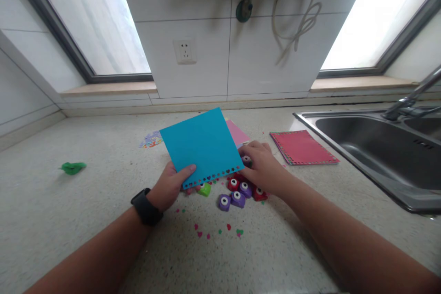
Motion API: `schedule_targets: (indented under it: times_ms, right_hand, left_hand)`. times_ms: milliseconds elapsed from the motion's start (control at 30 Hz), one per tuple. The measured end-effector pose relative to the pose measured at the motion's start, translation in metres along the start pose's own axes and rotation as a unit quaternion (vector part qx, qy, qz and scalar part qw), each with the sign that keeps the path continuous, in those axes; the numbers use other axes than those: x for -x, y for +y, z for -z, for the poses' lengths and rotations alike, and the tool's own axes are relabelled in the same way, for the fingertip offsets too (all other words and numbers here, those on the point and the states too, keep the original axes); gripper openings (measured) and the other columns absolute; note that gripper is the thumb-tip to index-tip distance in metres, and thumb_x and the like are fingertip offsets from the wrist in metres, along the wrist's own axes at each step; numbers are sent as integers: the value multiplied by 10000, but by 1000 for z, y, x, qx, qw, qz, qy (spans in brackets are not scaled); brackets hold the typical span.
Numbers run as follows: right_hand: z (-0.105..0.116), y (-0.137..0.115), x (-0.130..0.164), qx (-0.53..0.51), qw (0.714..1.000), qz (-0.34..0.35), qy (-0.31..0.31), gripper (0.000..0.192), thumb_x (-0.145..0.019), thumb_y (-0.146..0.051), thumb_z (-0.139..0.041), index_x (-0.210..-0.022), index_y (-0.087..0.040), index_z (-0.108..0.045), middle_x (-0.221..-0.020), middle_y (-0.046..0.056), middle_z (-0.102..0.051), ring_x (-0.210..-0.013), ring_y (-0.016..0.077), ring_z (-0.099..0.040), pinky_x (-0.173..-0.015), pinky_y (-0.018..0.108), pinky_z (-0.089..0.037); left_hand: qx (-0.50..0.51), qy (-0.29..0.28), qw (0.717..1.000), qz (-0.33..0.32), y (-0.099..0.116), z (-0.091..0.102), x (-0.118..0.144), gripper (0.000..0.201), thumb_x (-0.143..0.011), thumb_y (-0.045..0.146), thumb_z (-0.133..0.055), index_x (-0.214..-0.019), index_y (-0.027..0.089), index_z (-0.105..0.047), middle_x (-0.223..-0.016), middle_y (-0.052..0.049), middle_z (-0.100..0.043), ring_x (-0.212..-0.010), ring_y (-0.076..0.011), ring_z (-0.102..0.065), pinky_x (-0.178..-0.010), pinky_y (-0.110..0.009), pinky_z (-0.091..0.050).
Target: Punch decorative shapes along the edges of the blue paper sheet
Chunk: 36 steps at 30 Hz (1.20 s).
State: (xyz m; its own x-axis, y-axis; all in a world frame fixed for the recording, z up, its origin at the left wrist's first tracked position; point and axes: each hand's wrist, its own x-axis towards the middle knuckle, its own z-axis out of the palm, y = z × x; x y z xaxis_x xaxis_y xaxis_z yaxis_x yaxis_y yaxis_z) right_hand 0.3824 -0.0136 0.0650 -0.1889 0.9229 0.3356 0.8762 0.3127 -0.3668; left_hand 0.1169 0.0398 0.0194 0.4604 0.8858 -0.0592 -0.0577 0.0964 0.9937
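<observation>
A blue sheet of paper (203,142), with small shaped holes along its near edge, is tilted above the counter. My left hand (174,181) grips its lower left corner, thumb on top. At the sheet's right corner, my right hand (262,165) is closed around a dark craft punch (246,161); part of the punch is hidden by the fingers. Below lie several more craft punches: purple ones (224,201), red ones (233,184) and a light green one (204,189) partly under the paper. Tiny punched shapes (200,234) in pink, red and green are scattered in front.
A stack of punched sheets, red on top (303,147), lies beside the steel sink (347,138) on the right. Pink paper (236,132) shows behind the blue sheet. A pile of coloured confetti (151,139) and a crumpled green item (72,167) lie to the left.
</observation>
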Motion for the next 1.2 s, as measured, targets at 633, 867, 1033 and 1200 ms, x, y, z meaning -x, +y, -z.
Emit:
schedule_targets:
  times_ms: [633,867,1033,1200]
  right_hand:
    - [-5,-1,-4,60,991,91,-76,126,-880,-165,-616,-939,-194,-724,-1134,100,-668,-1054,293,-520,-877,407,-307]
    - [-5,-7,-4,88,988,71,-101,150,-903,-178,-587,-868,-194,-732,-1131,108,-648,-1036,289,-493,-870,425,-329]
    - [-2,-3,-4,12,995,72,-70,204,-940,-189,-507,-868,-184,-698,-1075,101,-655,-1030,271,-502,-924,441,-352]
    - [12,-1,-4,-337,940,-41,-28,359,-1017,-392,-370,-868,-189,-626,-867,57,-640,-808,191,-559,-748,333,-444]
  left_hand:
    - [-17,-45,999,-8,6,-2,0,490,-789,542,-744,-924,98,-585,-609,-44,-640,-424,-101,-557,-373,-187,-462]
    - [0,-42,999,-7,1,1,-1,438,-806,508,-741,-865,97,-604,-593,-46,-636,-413,-93,-539,-376,-184,-443]
    - [5,-43,999,-2,1,2,0,416,-804,489,-746,-867,100,-612,-598,-47,-637,-418,-100,-547,-376,-187,-433]
    - [-2,-73,997,9,4,3,0,399,-812,474,-737,-888,103,-613,-580,-27,-617,-406,-92,-524,-382,-189,-429]
